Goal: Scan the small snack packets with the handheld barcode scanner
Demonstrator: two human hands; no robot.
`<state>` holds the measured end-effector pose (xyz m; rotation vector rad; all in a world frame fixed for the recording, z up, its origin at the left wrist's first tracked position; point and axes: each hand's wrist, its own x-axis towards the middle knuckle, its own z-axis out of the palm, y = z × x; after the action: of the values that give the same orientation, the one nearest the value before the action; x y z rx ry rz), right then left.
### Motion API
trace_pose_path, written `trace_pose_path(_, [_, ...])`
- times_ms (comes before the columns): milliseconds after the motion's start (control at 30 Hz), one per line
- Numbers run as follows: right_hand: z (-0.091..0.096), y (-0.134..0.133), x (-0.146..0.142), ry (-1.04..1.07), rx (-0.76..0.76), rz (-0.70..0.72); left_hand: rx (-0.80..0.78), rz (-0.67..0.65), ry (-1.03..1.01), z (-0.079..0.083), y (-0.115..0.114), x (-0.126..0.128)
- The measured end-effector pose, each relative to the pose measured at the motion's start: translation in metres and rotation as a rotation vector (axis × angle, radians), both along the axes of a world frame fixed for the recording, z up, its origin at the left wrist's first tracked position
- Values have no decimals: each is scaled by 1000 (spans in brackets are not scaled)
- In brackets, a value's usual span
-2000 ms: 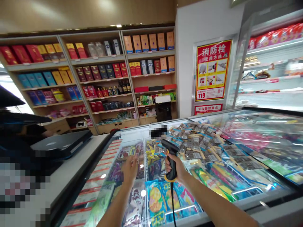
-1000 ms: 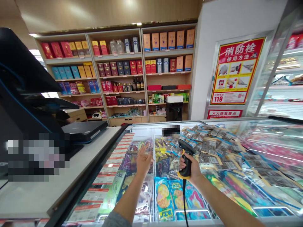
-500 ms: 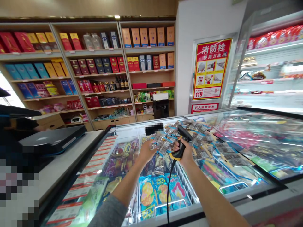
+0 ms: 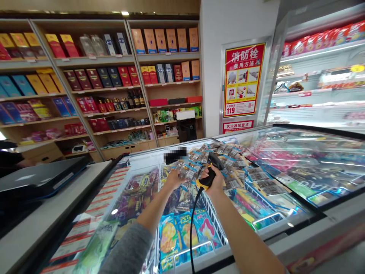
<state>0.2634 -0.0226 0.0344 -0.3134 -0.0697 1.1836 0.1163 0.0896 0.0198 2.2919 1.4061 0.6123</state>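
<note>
Two hands: the left hand (image 4: 173, 180) and the right hand (image 4: 213, 182) sit close together above an open chest freezer (image 4: 199, 253), with the left arm in a grey sleeve.

Left fingers: curled against a heap of foil snack packets (image 4: 205, 158); I cannot tell whether they grip one.

Right fingers: closed around the grip of a black-and-yellow handheld barcode scanner (image 4: 209, 176), its head tipped away over the packets.

Cable: a black scanner cable (image 4: 191, 236) drops from the scanner's base, below and left of the right fingers, over the freezer's near rim.

Freezer contents: the foil packets pile beyond and around the fingers; fruit-printed snack bags (image 4: 173, 234) lie below them, with a wire divider (image 4: 211, 219) just right of those bags.

Edges: a white counter (image 4: 58, 205) lies left of the freezer, carrying a dark laptop (image 4: 34, 180). A glass freezer lid (image 4: 296, 163) spans the right side, beyond the right fingers.

Hard to make out: a pixelated patch (image 4: 175, 155) just beyond the left fingers hides what is there; packet labels are too small to read.
</note>
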Motion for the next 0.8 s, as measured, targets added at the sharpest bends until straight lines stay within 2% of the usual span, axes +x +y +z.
trace_pose_path(67, [0, -1, -1, -12, 2, 11, -65, 6, -94, 1, -2, -6])
trace_pose_path(167, [1, -4, -8, -80, 24, 65, -201, 43, -398, 5, -10, -29])
trace_pose_path(267, [1, -8, -27, -199, 52, 167, -335, 121, -648, 10, -24, -68])
trace_pose_path(367, [-1, -17, -58, -332, 67, 311, -408, 179, -806, 11, -40, -109])
trace_pose_path(533, [-13, -35, -103, -753, 91, 482, -397, 309, -983, -3, -52, -151])
trace_pose_path(633, [-20, -42, -114, -995, 68, 504, -346, 367, -1076, -19, -50, -159])
trace_pose_path(800, [-25, -48, -115, -1201, -60, 466, -242, 396, -1162, -33, -48, -162])
